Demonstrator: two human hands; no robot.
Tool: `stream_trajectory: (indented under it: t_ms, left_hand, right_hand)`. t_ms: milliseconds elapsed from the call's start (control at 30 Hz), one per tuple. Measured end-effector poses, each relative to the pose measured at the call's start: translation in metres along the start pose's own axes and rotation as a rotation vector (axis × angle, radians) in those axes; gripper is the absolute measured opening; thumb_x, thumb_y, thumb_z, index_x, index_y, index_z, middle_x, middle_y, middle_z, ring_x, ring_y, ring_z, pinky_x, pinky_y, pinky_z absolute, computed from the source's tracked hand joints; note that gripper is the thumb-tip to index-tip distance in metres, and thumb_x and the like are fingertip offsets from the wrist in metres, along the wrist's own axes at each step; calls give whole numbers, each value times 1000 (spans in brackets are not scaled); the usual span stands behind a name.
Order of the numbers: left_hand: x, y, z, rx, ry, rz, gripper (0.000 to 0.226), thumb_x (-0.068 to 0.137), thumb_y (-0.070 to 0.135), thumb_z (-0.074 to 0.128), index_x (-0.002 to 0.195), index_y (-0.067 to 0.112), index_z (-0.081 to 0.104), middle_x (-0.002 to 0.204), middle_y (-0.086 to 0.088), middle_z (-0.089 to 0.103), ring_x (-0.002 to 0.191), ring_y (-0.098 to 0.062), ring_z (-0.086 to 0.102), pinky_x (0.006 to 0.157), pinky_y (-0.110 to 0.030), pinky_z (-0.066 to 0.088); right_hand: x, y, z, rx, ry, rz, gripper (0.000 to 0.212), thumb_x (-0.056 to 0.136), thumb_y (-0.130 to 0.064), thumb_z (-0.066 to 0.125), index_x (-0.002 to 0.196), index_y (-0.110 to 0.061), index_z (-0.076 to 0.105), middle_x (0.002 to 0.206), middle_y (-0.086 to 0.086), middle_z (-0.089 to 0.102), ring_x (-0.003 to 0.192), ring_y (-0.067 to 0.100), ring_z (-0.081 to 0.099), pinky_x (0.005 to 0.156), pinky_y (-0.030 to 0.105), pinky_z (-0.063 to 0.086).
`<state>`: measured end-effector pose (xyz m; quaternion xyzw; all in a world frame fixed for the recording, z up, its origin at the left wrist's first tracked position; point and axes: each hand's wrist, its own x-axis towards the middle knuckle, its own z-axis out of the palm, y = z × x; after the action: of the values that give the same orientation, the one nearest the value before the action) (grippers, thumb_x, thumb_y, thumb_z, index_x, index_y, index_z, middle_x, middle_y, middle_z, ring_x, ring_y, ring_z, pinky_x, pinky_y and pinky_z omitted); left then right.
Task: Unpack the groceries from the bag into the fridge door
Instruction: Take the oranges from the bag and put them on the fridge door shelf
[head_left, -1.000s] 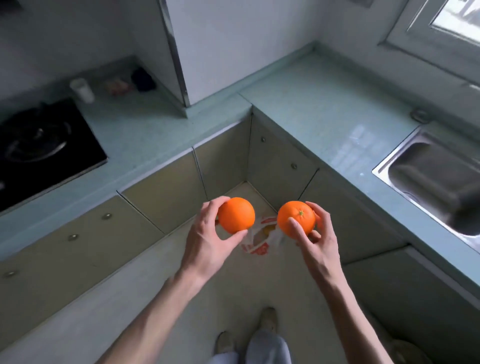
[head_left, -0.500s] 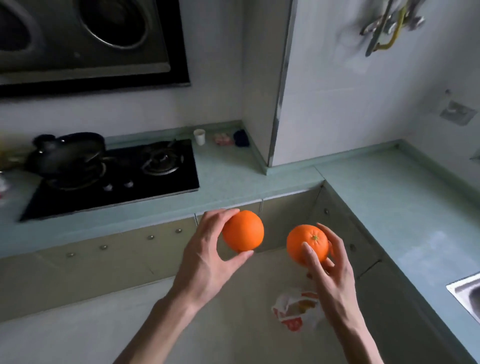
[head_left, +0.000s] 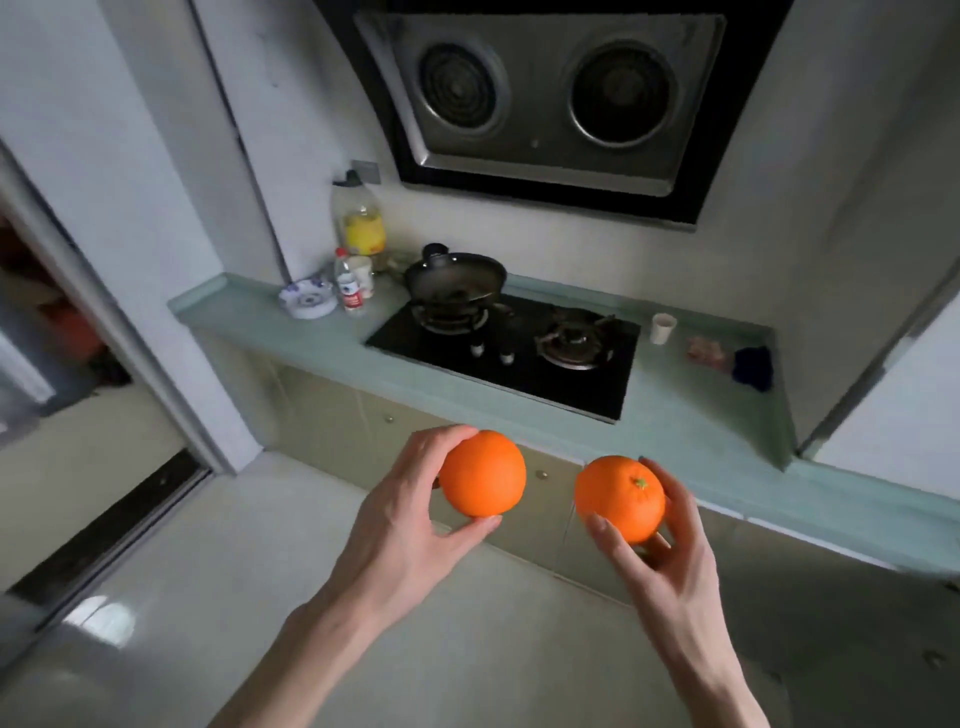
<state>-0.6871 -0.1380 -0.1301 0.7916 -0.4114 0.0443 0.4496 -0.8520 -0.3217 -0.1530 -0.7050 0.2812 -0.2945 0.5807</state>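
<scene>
My left hand (head_left: 410, 514) grips one orange (head_left: 483, 474) between thumb and fingers, held out in front of me above the floor. My right hand (head_left: 670, 551) grips a second orange (head_left: 618, 498), its green stem end facing up. The two oranges are level with each other and a short gap apart. Neither the grocery bag nor the fridge is in view.
A green counter (head_left: 675, 431) runs across ahead, with a black gas hob (head_left: 509, 358), a wok (head_left: 454, 280), bottles (head_left: 358, 228) and a paper cup (head_left: 662, 327) on it. A range hood (head_left: 545, 98) hangs above. A doorway (head_left: 62, 364) opens at the left. Pale floor (head_left: 234, 597) lies below.
My view has swung left and upward, from the counter corner to the hob and hood. The bag on the floor has dropped out of view. Both hands keep their oranges.
</scene>
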Motion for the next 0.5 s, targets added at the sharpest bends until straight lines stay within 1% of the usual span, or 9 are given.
stream_trajectory:
  t_ms: [100,200,333,400,500]
  left_hand:
    - [-11,-12,-38,85,87,-46,78,74,29,92,139,38,50,137,24,53,123,-3,58,95,-31,56]
    - [-26,-25,-79,150,174,-107,78,73,32,92,138,38,50,135,23,54,119,-2,59,93,-31,56]
    - [-52,-44,-138,241,301,-181,78,71,37,92,136,44,49,134,29,52,110,-1,63,88,-24,55]
    - [-66,-53,-167,280,355,-211,80,71,39,92,135,47,46,134,31,51,109,1,62,87,-20,53]
    - [-85,-66,-210,305,423,-250,80,71,40,93,134,47,45,132,31,51,110,4,61,89,-16,50]
  right_hand:
    - [9,-9,34,1,-116,-31,67,71,-45,81,131,-54,52,117,-12,67,89,5,74,67,14,56]
    - [14,-24,73,8,-218,-70,66,72,-46,80,131,-55,52,115,-13,66,90,3,73,67,16,57]
    - [10,-49,135,19,-362,-116,66,71,-48,79,131,-56,51,110,-17,66,90,4,73,67,18,56]
    - [6,-62,169,31,-436,-135,65,72,-49,80,131,-56,51,111,-17,66,90,4,74,70,20,55]
    - [-2,-85,221,47,-518,-182,61,76,-46,80,129,-57,52,112,-21,65,91,2,73,68,17,56]
